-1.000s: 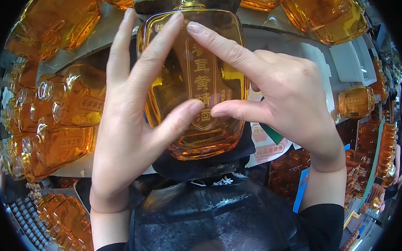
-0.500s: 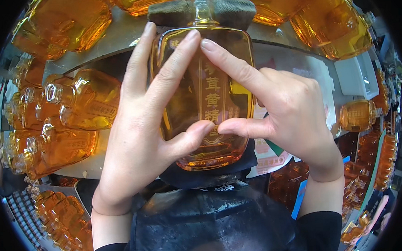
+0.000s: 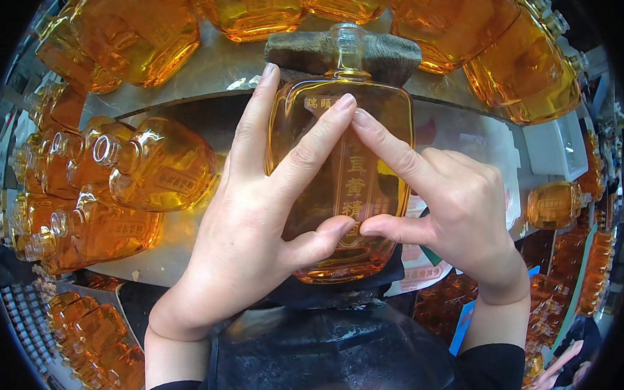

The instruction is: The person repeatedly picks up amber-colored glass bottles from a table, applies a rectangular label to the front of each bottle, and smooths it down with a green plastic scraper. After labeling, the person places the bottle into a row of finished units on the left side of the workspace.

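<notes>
A flat, broad-shouldered amber glass bottle (image 3: 389, 155) lies face up before me, its neck pointing away. Gold lettering runs down its front. Under the neck is a dark, worn, rolled pad (image 3: 297, 49). My left hand (image 3: 256, 198) rests over the bottle's left side with fingers spread, its index fingertip on the upper front and its thumb low down. My right hand (image 3: 453, 202) mirrors it: index finger and thumb stretched out on the glass, other fingers curled. The two index tips nearly meet, and so do the thumbs. Neither hand grips the bottle.
Several filled amber bottles (image 3: 162, 164) lie at the left with open mouths. More bottles (image 3: 451, 22) stand along the far ledge. At the right are printed sheets (image 3: 490, 164), a white plastic bin (image 3: 555, 147) and a small bottle (image 3: 552, 206). A dark apron (image 3: 327, 356) covers my front.
The whole view has shifted, so the bottle and hands appear lower and further right. Both hands keep their shape, with the index fingertips slightly further below the bottle's shoulder.
</notes>
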### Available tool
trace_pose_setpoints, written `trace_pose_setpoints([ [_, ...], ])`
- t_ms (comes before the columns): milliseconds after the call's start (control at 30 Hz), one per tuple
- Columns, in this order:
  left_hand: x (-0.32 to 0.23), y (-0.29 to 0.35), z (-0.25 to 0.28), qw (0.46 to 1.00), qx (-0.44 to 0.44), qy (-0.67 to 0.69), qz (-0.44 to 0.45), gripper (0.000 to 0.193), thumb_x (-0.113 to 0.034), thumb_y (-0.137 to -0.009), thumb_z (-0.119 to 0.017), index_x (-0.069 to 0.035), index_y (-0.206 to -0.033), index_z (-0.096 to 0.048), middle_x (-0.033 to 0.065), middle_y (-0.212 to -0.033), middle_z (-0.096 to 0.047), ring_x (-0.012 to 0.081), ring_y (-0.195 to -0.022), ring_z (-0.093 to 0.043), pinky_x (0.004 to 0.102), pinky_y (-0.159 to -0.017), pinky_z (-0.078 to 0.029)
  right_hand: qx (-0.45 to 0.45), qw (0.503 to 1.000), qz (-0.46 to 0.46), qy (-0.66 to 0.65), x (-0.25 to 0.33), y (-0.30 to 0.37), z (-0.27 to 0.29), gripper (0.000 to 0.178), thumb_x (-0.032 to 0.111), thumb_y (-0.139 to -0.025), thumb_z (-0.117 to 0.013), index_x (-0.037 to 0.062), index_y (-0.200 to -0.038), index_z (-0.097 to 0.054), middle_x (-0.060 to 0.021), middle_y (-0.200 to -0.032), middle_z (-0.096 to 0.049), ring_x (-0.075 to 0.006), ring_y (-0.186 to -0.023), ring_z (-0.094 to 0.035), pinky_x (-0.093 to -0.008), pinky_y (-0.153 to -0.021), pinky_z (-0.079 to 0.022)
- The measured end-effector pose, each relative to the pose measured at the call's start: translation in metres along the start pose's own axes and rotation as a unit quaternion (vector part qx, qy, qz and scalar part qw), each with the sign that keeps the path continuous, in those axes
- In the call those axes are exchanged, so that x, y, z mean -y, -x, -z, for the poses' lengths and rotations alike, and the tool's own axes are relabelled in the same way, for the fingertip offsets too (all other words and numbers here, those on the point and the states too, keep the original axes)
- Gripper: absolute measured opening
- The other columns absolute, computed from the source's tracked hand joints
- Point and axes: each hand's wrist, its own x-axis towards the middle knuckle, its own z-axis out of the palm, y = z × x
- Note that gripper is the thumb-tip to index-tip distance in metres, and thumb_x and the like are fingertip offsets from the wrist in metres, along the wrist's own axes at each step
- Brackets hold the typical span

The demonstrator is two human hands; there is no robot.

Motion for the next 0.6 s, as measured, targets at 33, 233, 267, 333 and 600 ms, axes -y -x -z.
trace_pose_setpoints([
  [33,0.0,0.0,0.0,1.0,0.0,0.003,0.002,0.087,-0.015,-0.066,-0.079,-0.016,-0.147,-0.047,0.0214,-0.16,-0.016,0.0386,-0.146,-0.026,0.0479,-0.117,-0.028,0.01,1.0,0.009,0.018,0.005,-0.005,0.007,0.082,0.061,-0.075,-0.065,0.0164,-0.143,-0.053,-0.0075,-0.068,-0.056,-0.0224,-0.057,-0.054,-0.0358,-0.056,-0.046],
  [233,-0.003,0.002,0.001,1.0,0.0,0.007,0.007,0.088,-0.011,-0.067,-0.078,-0.016,-0.148,-0.045,0.0217,-0.161,-0.015,0.0385,-0.147,-0.023,0.0462,-0.117,-0.027,0.018,1.0,-0.019,-0.003,0.002,0.001,0.004,0.083,0.062,-0.075,-0.066,0.017,-0.144,-0.052,-0.0063,-0.063,-0.053,-0.021,-0.054,-0.053,-0.0339,-0.055,-0.045],
  [267,-0.003,0.002,0.0,1.0,0.001,0.009,0.01,0.088,-0.01,-0.067,-0.078,-0.017,-0.148,-0.045,0.0218,-0.161,-0.015,0.0385,-0.147,-0.023,0.0462,-0.117,-0.027,0.03,0.999,-0.024,0.0,0.003,0.001,0.006,0.084,0.062,-0.074,-0.066,0.0171,-0.144,-0.052,-0.0062,-0.062,-0.052,-0.0208,-0.054,-0.053,-0.0335,-0.055,-0.045],
  [333,-0.004,0.002,0.001,1.0,-0.001,0.008,0.011,0.088,-0.01,-0.067,-0.078,-0.017,-0.148,-0.045,0.0219,-0.161,-0.015,0.0385,-0.148,-0.022,0.0461,-0.117,-0.027,0.042,0.999,-0.018,0.003,0.004,-0.004,0.011,0.085,0.062,-0.074,-0.066,0.0175,-0.144,-0.051,-0.0061,-0.061,-0.051,-0.0205,-0.053,-0.053,-0.0329,-0.054,-0.045],
  [600,0.001,0.003,-0.002,0.995,-0.015,0.103,-0.008,0.098,-0.021,-0.072,-0.081,-0.011,-0.155,-0.03,0.0214,-0.161,-0.014,0.0363,-0.149,-0.018,0.0449,-0.118,-0.024,0.002,0.939,-0.157,-0.307,-0.023,-0.007,0.026,0.066,0.039,-0.084,-0.073,0.0087,-0.14,-0.054,0.0032,-0.073,-0.061,-0.0027,-0.061,-0.053,-0.02,-0.059,-0.045],
])
